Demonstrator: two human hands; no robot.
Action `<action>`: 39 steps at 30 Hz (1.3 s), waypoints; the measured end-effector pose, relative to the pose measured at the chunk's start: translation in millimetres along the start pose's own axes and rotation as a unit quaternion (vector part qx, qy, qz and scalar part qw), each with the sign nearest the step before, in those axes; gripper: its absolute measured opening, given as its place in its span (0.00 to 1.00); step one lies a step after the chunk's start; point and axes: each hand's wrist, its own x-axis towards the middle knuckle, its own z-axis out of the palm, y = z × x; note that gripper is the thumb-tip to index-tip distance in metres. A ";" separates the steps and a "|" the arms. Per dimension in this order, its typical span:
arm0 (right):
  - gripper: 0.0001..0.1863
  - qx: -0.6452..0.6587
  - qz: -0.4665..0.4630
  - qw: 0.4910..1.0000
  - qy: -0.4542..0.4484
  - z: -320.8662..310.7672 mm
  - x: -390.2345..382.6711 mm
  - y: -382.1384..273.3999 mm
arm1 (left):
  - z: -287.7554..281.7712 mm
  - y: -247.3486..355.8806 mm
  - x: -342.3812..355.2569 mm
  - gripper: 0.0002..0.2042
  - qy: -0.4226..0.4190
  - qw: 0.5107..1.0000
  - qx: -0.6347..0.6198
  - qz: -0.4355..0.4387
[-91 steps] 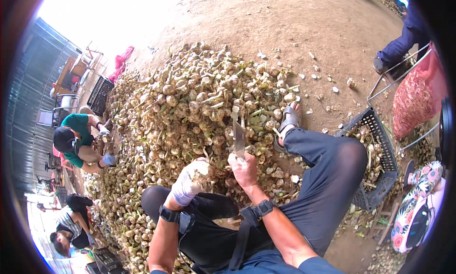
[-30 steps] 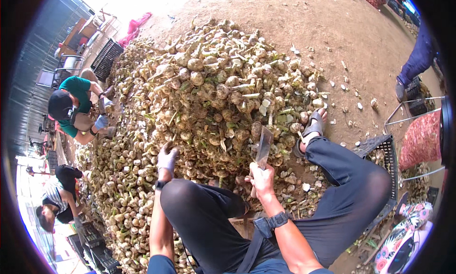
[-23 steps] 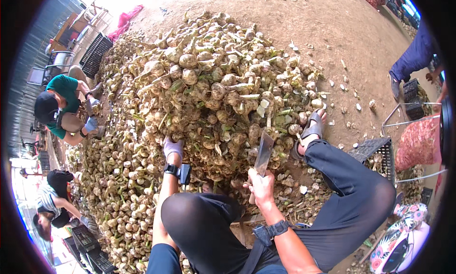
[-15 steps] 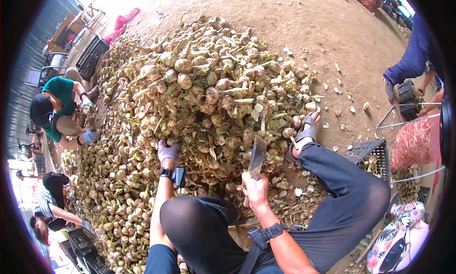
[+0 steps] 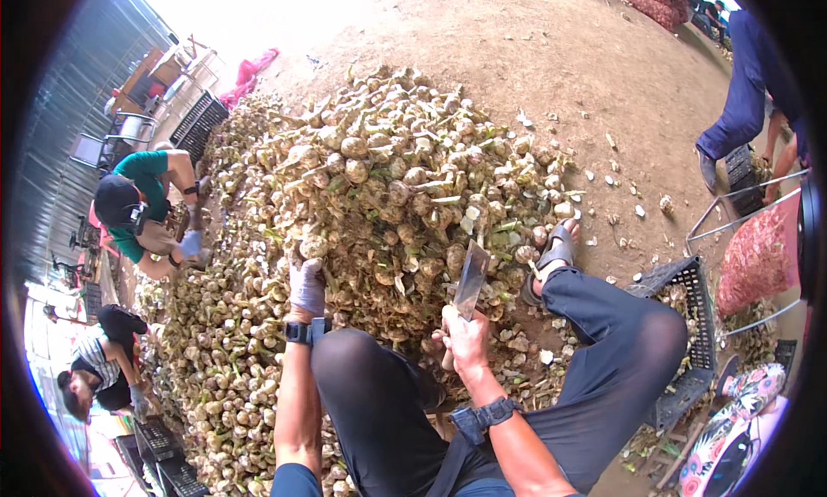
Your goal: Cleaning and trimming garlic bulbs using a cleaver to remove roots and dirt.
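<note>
Right in front of me rises a large heap of garlic bulbs (image 5: 405, 187), dirty and with dried stalks. My right hand (image 5: 466, 338), bare, is closed round the handle of a broad knife (image 5: 472, 279); its blade points up and away over the near slope of the heap. My left hand (image 5: 307, 290), in a pale glove, is at the heap's near left side. Its fingers are curled at a garlic bulb (image 5: 314, 246), partly hidden by the hand itself.
Black crates (image 5: 680, 325) stand at my right by a pink mesh sack (image 5: 758, 260). My sandalled foot (image 5: 558, 247) touches the heap's right edge. Two people work at left, one in a green shirt (image 5: 142, 174). Others are at right. Loose bulbs and scraps dot the dirt floor (image 5: 534, 49).
The view has shifted, so the heap sits slightly lower and further right. My left hand has reached in and curled at a bulb. My right hand keeps the knife nearly in place.
</note>
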 end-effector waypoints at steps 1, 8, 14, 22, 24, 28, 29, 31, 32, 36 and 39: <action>0.11 0.003 -0.005 1.000 -0.003 -1.1 -0.1 -0.3 | 8.6 16.8 -3.9 0.34 -0.021 0.999 -0.027 -0.007; 0.12 -0.239 -0.247 0.939 0.010 13.2 -28.0 -37.3 | 73.5 159.0 -63.5 0.38 -0.174 0.972 0.159 0.007; 0.13 -0.352 -0.472 0.807 -0.055 26.1 -75.5 -93.7 | 132.3 171.1 -134.4 0.32 -0.246 0.933 0.261 0.026; 0.14 -0.406 -0.527 0.737 -0.121 12.5 -81.7 -106.1 | 140.4 110.1 -154.1 0.38 -0.240 0.935 0.261 -0.024; 0.13 -0.434 -0.521 0.726 -0.118 7.4 -78.3 -104.8 | 142.7 101.5 -153.6 0.36 -0.254 0.929 0.268 -0.008; 0.11 -0.430 -0.515 0.736 -0.092 1.7 -66.4 -91.1 | 150.5 100.9 -151.0 0.34 -0.303 0.870 0.380 0.084; 0.11 -0.426 -0.515 0.738 -0.091 2.8 -65.2 -88.9 | 148.2 98.7 -149.8 0.34 -0.302 0.870 0.382 0.081; 0.10 -0.420 -0.514 0.742 -0.090 5.5 -60.7 -83.9 | 140.7 92.0 -146.6 0.34 -0.285 0.863 0.406 0.093; 0.10 -0.406 -0.533 0.738 -0.078 4.9 -55.9 -82.3 | 139.1 89.3 -146.7 0.34 -0.287 0.863 0.406 0.091; 0.09 -0.397 -0.541 0.740 -0.045 2.5 -37.7 -65.5 | 136.3 83.6 -147.1 0.35 -0.283 0.872 0.394 0.064; 0.09 -0.389 -0.548 0.740 -0.028 -0.3 -27.2 -49.1 | 148.2 93.9 -154.4 0.33 -0.281 0.870 0.398 0.076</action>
